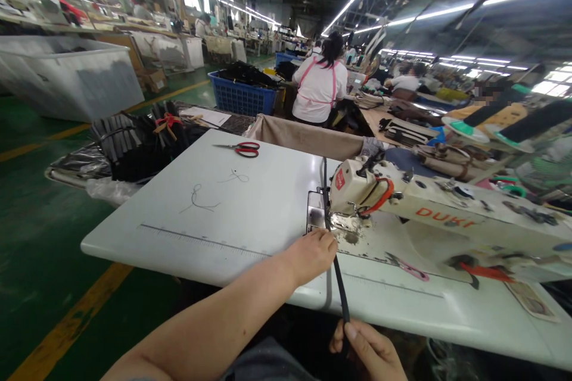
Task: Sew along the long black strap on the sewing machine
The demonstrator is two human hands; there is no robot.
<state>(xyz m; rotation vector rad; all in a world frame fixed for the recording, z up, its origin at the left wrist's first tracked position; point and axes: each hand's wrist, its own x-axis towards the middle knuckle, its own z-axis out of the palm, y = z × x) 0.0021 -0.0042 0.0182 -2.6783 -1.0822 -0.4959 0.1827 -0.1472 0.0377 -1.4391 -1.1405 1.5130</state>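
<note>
A narrow black strap (340, 283) runs through the sewing machine (357, 187), passing under its needle area and out over the far side of the table. My left hand (315, 252) lies just in front of the presser foot, its fingers closed over the strap against the tabletop. Below the table's front edge, my right hand (369, 348) pinches the near part of the strap between thumb and fingers. The strap slants up from the right hand to the left.
Red-handled scissors (246, 149) and loose thread (196, 197) lie on the white table (268, 202). Pink-handled snips (413, 271) rest beneath the machine arm. Bundled black straps (129, 143) stand at left. A co-worker (319, 83) sits ahead, beside a blue crate (243, 95).
</note>
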